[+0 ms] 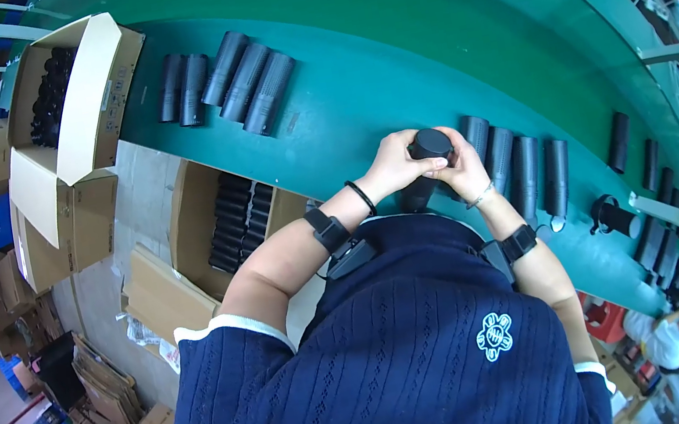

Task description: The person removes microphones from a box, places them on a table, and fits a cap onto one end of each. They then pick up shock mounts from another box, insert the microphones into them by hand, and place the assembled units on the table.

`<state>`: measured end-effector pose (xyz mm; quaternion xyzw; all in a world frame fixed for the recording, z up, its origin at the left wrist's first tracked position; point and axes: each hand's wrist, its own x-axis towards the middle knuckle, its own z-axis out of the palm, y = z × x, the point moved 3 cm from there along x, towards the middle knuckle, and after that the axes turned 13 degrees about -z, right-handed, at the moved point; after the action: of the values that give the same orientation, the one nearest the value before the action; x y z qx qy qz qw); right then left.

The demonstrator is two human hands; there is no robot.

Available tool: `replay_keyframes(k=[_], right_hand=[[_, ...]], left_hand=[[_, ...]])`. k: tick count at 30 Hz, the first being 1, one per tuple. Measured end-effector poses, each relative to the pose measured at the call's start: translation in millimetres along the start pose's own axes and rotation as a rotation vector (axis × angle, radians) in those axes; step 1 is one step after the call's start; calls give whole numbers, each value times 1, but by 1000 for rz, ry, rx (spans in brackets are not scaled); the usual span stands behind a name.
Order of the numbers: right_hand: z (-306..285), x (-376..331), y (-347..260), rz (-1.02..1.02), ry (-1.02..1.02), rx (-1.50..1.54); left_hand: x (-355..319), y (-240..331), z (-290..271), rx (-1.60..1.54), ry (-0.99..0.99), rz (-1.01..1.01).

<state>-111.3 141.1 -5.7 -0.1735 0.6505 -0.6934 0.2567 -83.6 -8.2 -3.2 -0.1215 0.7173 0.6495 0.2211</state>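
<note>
Close to my body, both hands are closed around one black cylinder [418, 194] with a round black cap [433, 143] on its upper end. My left hand [391, 165] grips the cap's left side, its thumb reaching across the front. From the other side, my right hand [466, 169] wraps the cap with its fingers and thumb. The cylinder's lower part shows beneath my hands, in front of my shirt. Just right of my right hand, several similar black cylinders [525, 169] lie side by side on the green table [337, 137].
More black cylinders [248, 83] lie at the table's far left. An open carton [95, 117] of black parts stands beyond them; another carton [181, 224] of cylinders sits below the table edge. A black mug-like piece [616, 217] is to the right, near a person [662, 343] in white.
</note>
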Motion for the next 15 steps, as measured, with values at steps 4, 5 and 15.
replay_keyframes(k=[4, 5, 15], right_hand=[[-2, -1, 4, -117, 55, -20], [-6, -3, 4, -118, 55, -23], [-28, -2, -24, 80, -44, -13]], left_hand=[[3, 4, 3, -8, 38, -1], [2, 4, 3, -46, 64, 10], [-21, 54, -4, 758, 209, 222]])
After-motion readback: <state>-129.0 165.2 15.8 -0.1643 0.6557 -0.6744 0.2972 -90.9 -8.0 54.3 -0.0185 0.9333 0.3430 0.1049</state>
